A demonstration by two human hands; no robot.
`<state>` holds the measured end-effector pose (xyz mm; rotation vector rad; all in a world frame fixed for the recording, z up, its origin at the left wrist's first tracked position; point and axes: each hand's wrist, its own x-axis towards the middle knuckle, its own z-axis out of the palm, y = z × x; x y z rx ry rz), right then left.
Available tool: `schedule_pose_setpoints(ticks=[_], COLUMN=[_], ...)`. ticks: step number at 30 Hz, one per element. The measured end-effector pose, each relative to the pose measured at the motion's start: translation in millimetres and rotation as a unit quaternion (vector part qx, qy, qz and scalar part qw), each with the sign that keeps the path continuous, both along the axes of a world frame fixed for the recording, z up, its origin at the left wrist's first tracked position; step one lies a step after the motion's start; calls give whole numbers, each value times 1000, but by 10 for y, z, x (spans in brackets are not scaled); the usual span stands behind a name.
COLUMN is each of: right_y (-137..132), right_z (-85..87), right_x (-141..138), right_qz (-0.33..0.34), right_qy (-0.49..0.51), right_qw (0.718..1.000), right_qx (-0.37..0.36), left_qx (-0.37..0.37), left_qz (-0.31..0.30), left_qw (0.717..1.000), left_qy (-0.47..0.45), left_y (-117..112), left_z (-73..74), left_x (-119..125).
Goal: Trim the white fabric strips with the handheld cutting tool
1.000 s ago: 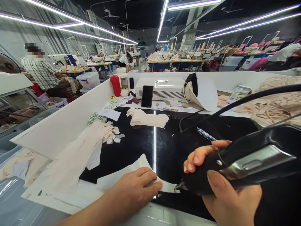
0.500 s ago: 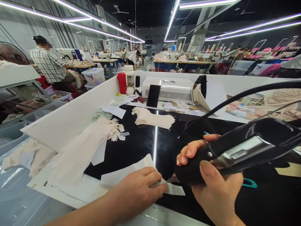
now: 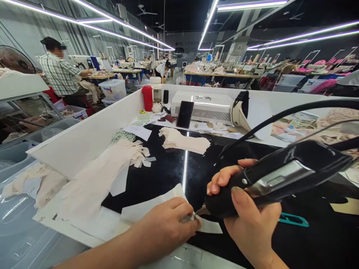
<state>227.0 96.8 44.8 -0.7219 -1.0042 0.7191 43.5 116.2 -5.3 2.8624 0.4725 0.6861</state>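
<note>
My left hand [image 3: 171, 220] is closed, thumb and fingers pinching a pale strip of fabric [image 3: 151, 205] at the front of the black tabletop. The strip's narrow end [image 3: 211, 226] sticks out to the right past my fingertips. My right hand [image 3: 249, 213] wraps round a black corded power tool [image 3: 291, 179] with a silver lever along its side. Its small metal tip [image 3: 202, 210] is right beside my left fingertips, at the strip; whether it touches is unclear. A teal slotted piece [image 3: 294, 219] lies behind my right wrist.
A pile of cream fabric pieces [image 3: 92, 175] lies at left, and a smaller stack [image 3: 185, 140] further back. A phone [image 3: 185, 114] leans against a white vented box [image 3: 202, 102]. The tool's thick black cable [image 3: 280, 114] arches across the right. White boards [image 3: 84, 130] edge the table.
My right hand and the tool have moved a little left, bringing the tip closer to my left fingertips. More of the teal piece shows. My left hand keeps its hold on the strip.
</note>
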Motion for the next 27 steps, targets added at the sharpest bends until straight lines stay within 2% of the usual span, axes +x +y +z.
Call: schedule_pose_setpoints(ticks=[14,19,23,27], right_y=[78,95,109,121], right_z=[-50,-115,-135,-130], right_x=[-51,4,85,255], right_qz=[-1,-5,-57,-98], right_qy=[0,-13,-2,-45], right_qw=[1000,1000,997,990], right_qx=[3,-9,-59,-94], left_qx=[-14,19,46,40], left_qz=[9,13,17,41], left_qw=[1000,1000,998,997], left_qy=[0,-11,-41,-56], left_y=[-3,33,129,254], left_z=[6,-161,-332,-363], left_x=[6,9,38,77])
